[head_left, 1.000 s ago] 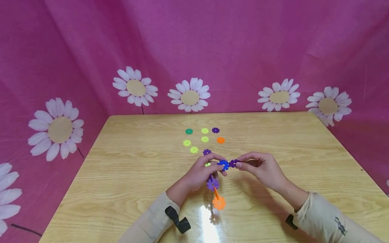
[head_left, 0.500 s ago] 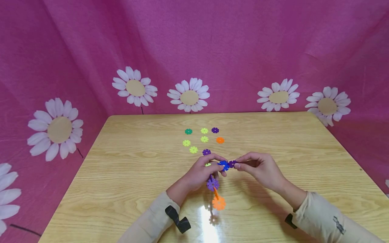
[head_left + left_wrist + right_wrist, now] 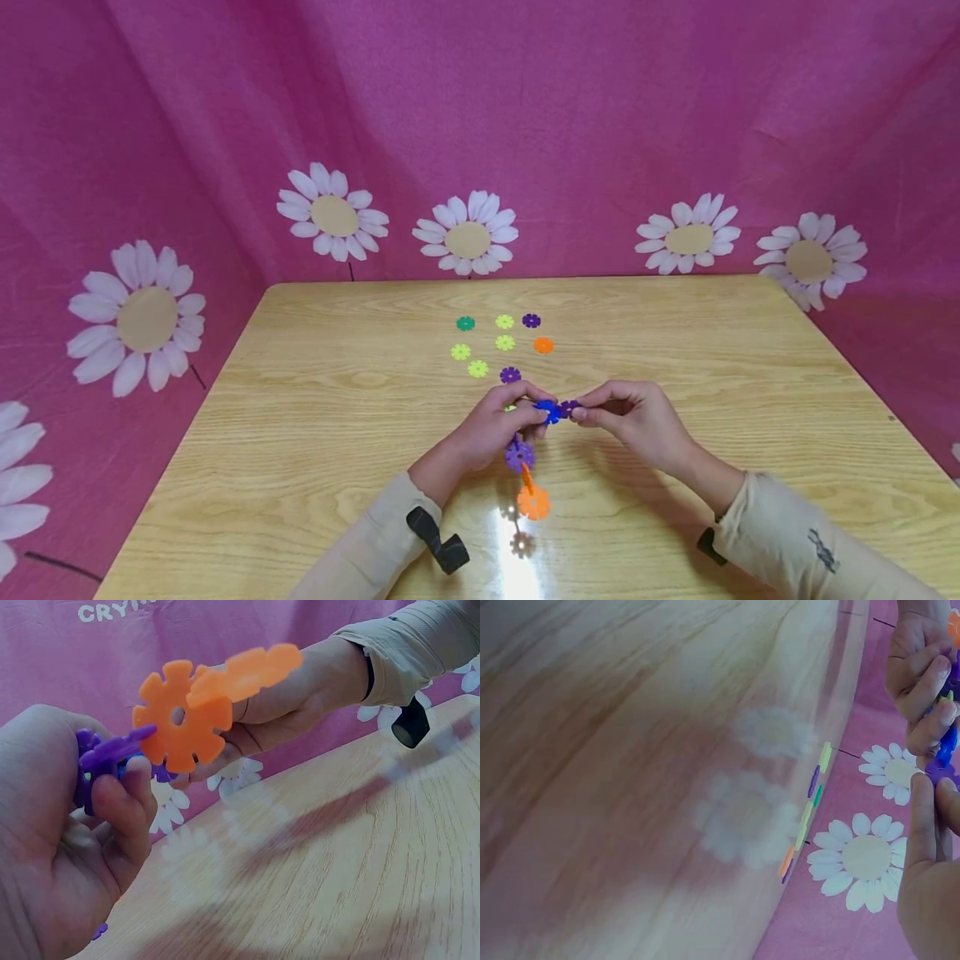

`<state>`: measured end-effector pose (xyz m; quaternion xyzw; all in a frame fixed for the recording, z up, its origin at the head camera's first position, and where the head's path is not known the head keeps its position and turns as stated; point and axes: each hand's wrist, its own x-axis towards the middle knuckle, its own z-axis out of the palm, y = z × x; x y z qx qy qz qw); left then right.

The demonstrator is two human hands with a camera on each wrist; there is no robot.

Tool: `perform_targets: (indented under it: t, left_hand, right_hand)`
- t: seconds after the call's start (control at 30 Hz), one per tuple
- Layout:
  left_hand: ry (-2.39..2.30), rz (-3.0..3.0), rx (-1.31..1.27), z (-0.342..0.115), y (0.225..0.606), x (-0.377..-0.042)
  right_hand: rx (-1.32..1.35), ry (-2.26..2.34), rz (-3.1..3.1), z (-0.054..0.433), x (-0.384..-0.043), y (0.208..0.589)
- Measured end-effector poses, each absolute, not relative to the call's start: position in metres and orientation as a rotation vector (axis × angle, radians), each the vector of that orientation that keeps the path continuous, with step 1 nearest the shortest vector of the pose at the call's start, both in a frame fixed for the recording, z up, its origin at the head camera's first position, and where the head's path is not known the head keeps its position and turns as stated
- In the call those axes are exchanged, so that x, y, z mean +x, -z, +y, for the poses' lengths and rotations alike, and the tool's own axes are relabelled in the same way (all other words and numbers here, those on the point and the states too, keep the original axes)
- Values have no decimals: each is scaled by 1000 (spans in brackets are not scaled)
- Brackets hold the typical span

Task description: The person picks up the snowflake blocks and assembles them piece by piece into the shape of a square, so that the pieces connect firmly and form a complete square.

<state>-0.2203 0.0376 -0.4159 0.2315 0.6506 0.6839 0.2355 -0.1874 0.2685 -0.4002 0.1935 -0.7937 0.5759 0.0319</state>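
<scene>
My left hand grips a chain of notched plastic discs joined edge to edge. At its fingertips is a blue disc. Below the hand hang a light purple disc and an orange disc; the left wrist view shows two orange discs linked at an angle. Thumb and index finger of my right hand pinch a dark purple disc, its edge right against the blue one. The left fingers partly hide a yellow-green piece of the chain.
Several loose discs lie on the wooden table beyond the hands: a green disc, yellow-green discs, an orange disc and purple discs. A pink cloth with white daisies hangs behind.
My right hand has moved slightly left, bringing the dark purple disc closer against the blue one. The chain's lower end has swung a little to the left.
</scene>
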Motion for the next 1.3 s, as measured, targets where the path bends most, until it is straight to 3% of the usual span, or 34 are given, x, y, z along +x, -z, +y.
perform_targets:
  t: [0.47,0.77,1.13,1.3]
  left_hand:
    - [-1880,1801,617,34,420,-223]
    - [-1884,1814,542,29,424,-226]
    - [-1844,1818,541,27,424,-224]
    - [-1832,1829,554,27,422,-224]
  right_hand:
    - [581,-1734,-2440,261,-192,404]
    - [759,-1498,-2650,272,-208,390]
    - [598,-1011,-2965,280,-281,399]
    - [642,-722,-3022,271,-311,410]
